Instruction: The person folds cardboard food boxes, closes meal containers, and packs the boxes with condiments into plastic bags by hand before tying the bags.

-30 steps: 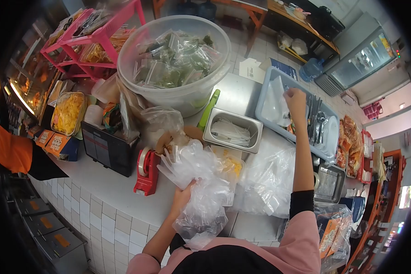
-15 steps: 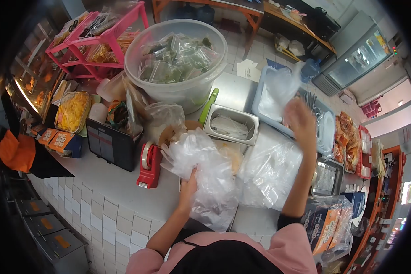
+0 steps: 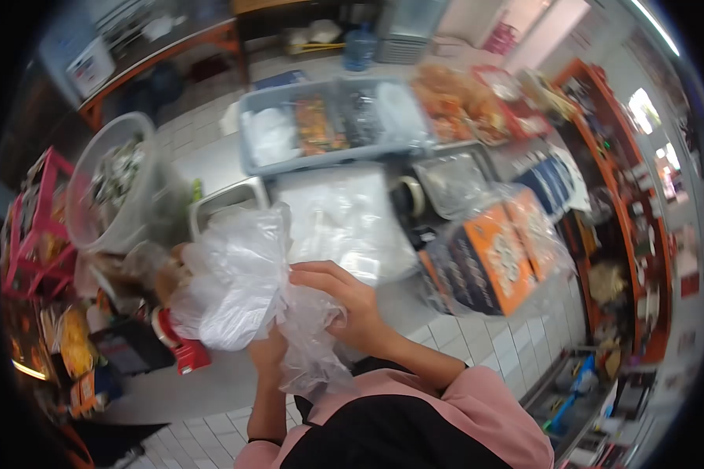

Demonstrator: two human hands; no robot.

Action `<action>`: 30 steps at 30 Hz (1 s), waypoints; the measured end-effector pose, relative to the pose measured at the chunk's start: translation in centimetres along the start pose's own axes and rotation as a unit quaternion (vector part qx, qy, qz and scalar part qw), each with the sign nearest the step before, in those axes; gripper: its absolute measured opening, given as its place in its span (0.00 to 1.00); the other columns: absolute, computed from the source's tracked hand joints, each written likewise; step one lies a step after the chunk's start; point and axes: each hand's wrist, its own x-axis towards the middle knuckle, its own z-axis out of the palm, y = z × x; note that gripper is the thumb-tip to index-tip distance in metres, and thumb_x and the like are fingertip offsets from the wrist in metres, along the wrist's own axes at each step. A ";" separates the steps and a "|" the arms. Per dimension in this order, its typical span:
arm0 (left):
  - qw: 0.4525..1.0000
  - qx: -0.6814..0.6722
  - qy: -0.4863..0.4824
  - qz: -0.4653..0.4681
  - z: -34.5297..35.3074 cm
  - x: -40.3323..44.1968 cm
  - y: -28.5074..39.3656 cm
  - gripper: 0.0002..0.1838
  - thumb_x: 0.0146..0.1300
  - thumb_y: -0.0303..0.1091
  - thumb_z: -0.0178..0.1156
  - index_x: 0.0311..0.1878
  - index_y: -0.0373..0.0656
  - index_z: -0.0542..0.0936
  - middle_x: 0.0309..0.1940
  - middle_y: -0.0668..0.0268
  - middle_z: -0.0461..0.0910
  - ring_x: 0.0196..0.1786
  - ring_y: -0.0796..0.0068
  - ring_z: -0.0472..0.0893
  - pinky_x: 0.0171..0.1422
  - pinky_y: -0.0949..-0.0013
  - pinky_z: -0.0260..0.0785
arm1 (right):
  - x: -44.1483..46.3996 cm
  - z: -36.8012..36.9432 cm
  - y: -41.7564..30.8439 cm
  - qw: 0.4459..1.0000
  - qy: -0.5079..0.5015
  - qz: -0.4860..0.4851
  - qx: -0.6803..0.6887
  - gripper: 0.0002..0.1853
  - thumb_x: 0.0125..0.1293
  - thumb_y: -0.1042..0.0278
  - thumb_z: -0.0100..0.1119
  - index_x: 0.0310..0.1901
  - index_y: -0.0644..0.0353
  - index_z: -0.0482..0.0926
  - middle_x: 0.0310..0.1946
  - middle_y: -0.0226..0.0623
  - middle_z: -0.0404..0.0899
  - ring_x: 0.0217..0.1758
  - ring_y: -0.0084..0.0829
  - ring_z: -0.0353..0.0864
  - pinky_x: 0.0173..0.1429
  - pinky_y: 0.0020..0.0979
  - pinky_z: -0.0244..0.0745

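Note:
A bunched clear plastic bag bundle (image 3: pixel 238 273) hangs over the counter in front of me. Below it, my left hand (image 3: pixel 268 349) is closed round the gathered plastic, its fingers largely covered. My right hand (image 3: pixel 350 309) presses against the bundle from the right, fingers curled on a loose fold of the bag. Just beyond lies a flat stack of clear plastic bags (image 3: pixel 340 215). Partly hidden behind the bundle is a metal container (image 3: pixel 250 187). To the left, a red tape dispenser (image 3: pixel 188 352) stands close to the bundle.
A blue divided tray (image 3: pixel 328 160) with packets stands at the back. Right of it are a metal tray (image 3: pixel 454 184) and wrapped orange-and-navy boxes (image 3: pixel 485 254). A large clear tub (image 3: pixel 78 195) and a pink rack (image 3: pixel 31 234) stand left.
My right hand has come down from above the blue tray to the bag bundle. My left hand keeps its hold. The view has turned to the right.

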 end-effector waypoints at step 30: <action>0.882 -0.031 -0.108 0.458 27.9 -9.1 19.6 0.19 0.55 0.30 0.62 0.50 0.41 0.71 0.41 0.60 0.75 0.38 0.73 0.76 0.40 0.72 0.69 | -8.9 -37.9 -3.4 0.934 0.211 -0.072 0.278 0.17 0.59 0.77 0.52 0.52 0.64 0.70 0.45 0.35 0.74 0.51 0.25 0.73 0.56 0.27 0.69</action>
